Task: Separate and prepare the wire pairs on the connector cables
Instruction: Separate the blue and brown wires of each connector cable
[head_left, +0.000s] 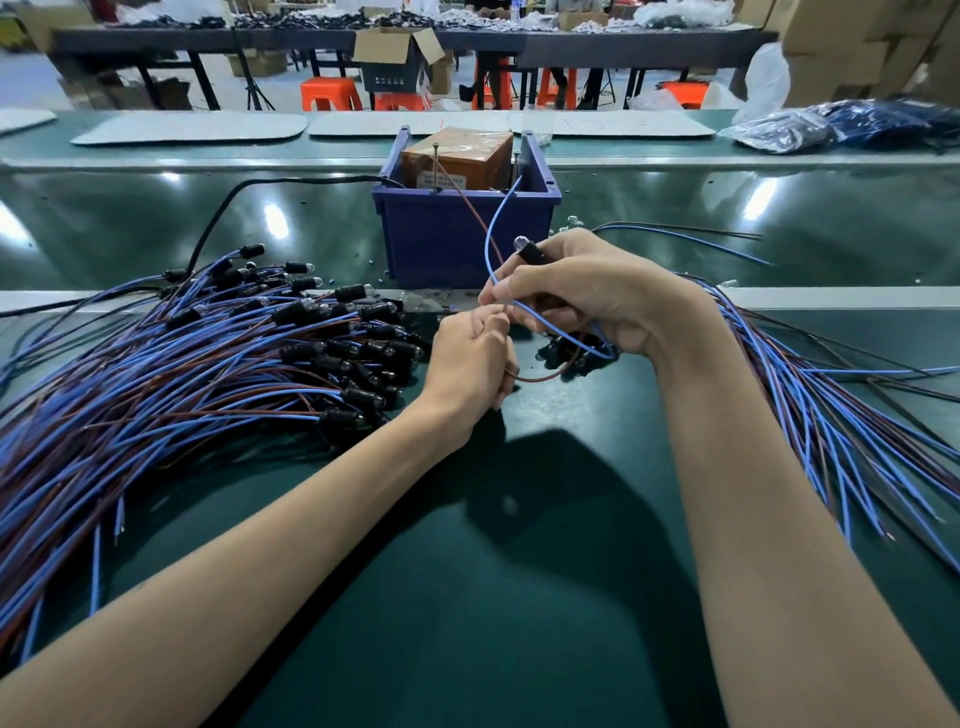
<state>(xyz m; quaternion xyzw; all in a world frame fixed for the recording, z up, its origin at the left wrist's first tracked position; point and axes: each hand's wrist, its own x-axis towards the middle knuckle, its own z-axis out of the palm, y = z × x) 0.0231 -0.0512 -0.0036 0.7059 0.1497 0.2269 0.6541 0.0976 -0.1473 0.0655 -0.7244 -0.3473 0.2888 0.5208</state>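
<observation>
Just in front of the blue bin (441, 234) the right hand (582, 296) clamps the connector (530, 252) — the left hand (467, 364) pinches its brown wire (545, 375), the blue wire (491, 234) arcing up to the bin; cable heaps (208, 364) crowd either side.

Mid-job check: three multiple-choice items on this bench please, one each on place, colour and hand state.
1. The large heap of black-capped cables lies: A) in a bin; B) at the left on the shiny green belt; C) on a stool.
2. The held thin wire pair is: A) red, green; B) yellow, white; C) blue, brown.
3. The right hand: A) grips the black plastic connector; B) lies flat; C) hangs empty.
B, it spreads along the left side; C, both colours loop upward; A, its grip closes round the connector.
</observation>
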